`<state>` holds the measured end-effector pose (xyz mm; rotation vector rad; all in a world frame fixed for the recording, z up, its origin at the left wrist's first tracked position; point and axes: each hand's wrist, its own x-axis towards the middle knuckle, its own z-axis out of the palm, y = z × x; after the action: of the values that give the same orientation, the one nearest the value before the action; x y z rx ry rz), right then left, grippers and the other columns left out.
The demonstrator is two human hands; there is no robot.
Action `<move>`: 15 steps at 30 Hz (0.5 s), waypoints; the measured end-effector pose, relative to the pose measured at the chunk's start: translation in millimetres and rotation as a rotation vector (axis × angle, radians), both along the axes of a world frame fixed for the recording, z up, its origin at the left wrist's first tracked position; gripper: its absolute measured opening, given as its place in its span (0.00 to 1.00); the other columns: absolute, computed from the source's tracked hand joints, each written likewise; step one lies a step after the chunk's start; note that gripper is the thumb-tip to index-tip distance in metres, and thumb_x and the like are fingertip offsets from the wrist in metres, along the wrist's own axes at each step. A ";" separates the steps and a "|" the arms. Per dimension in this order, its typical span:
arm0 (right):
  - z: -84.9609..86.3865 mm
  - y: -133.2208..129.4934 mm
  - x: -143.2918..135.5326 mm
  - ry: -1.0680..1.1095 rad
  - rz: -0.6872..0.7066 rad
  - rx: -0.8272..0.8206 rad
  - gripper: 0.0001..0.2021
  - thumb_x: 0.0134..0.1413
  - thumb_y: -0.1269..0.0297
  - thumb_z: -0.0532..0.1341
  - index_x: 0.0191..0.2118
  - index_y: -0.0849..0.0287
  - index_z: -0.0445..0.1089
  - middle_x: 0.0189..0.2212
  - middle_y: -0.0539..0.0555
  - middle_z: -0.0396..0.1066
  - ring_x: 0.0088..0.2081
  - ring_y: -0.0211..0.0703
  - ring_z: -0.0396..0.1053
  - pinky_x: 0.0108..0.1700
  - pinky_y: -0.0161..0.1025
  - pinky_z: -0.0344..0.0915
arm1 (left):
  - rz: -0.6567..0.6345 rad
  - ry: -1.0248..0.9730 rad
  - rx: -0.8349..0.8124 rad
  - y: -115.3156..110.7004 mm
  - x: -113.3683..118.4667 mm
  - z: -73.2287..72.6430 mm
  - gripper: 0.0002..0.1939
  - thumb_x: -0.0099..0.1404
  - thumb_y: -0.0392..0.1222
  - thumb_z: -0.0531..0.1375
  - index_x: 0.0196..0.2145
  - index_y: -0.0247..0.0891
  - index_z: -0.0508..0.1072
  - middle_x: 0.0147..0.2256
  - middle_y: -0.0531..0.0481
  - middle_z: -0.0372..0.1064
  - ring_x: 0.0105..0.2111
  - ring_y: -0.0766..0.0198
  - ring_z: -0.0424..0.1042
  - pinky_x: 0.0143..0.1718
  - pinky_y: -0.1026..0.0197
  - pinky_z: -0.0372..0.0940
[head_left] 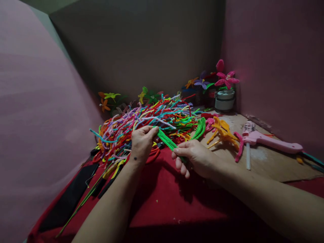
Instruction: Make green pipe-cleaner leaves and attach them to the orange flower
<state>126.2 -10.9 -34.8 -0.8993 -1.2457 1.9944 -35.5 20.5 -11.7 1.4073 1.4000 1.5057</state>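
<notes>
Between my hands stretches a flat green leaf of pipe cleaners [166,139], slanting down to the right. My left hand [142,141] pinches its upper left end between thumb and finger. The lower right end is gripped by my right hand [193,157], whose fingers hide part of it. Just beyond my right hand lies another curved green pipe-cleaner leaf [199,129]. A large heap of many-coloured pipe cleaners [144,118] spreads behind my hands.
A pink glue gun [273,141] rests on a cardboard sheet [268,168] at the right, near orange pipe-cleaner petals [222,131]. A pink flower [227,80] stands in a jar [224,100] at the back. A black phone-like slab [68,197] and thin green stems [83,201] lie on the red cloth [157,209].
</notes>
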 end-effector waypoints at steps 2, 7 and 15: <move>-1.7 1.5 1.0 0.040 0.012 -0.036 0.09 0.53 0.72 0.50 0.26 0.65 0.65 0.11 0.49 0.65 0.10 0.32 0.60 0.12 0.28 0.59 | 0.006 0.013 0.004 -2.4 1.3 2.1 0.07 0.49 0.41 0.62 0.22 0.33 0.73 0.13 0.56 0.63 0.12 0.75 0.58 0.14 0.72 0.55; -3.5 4.7 2.4 0.087 -0.008 -0.133 0.09 0.53 0.73 0.51 0.26 0.67 0.65 0.12 0.49 0.64 0.12 0.32 0.60 0.13 0.28 0.58 | 0.045 0.020 0.068 -4.9 4.5 0.4 0.08 0.50 0.42 0.61 0.22 0.33 0.72 0.14 0.57 0.61 0.13 0.75 0.57 0.15 0.72 0.55; 2.3 3.9 3.3 0.042 -0.034 -0.182 0.10 0.52 0.75 0.51 0.24 0.67 0.65 0.11 0.49 0.62 0.11 0.31 0.59 0.12 0.27 0.56 | -0.012 -0.084 -0.015 -3.9 3.6 1.5 0.09 0.50 0.42 0.62 0.21 0.33 0.69 0.12 0.58 0.58 0.11 0.76 0.53 0.12 0.72 0.49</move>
<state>129.5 -7.1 -32.6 -0.9537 -1.0312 2.1137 -32.0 16.6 -10.2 1.3263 1.3465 1.5256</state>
